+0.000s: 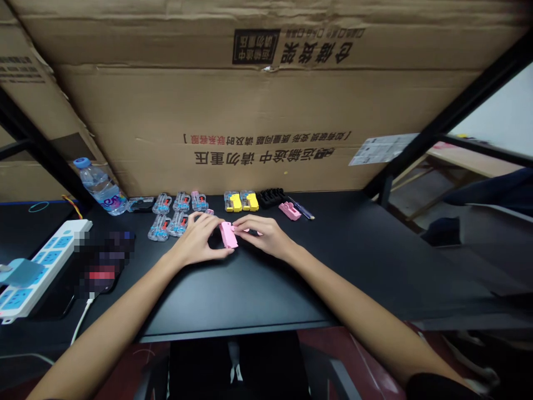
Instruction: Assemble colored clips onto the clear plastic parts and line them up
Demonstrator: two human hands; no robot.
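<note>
Ahead of the hands (pixel 231 236), a row of clear cases (pixel 180 203), yellow cases (pixel 241 201), a black holder (pixel 271 196) and a pink piece (pixel 290 210) stands just in front of the cardboard wall (pixel 258 111), which closes off the back of the worktop (pixel 375 250). To the left, a water bottle (pixel 99 188) and a power strip (pixel 39 266) crowd the surface. The worktop's right half and the strip near its front edge lie open.

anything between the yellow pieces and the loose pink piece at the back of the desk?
Yes. In the head view a black ridged part lies between the yellow pieces and the loose pink piece, on the black desk.
</note>
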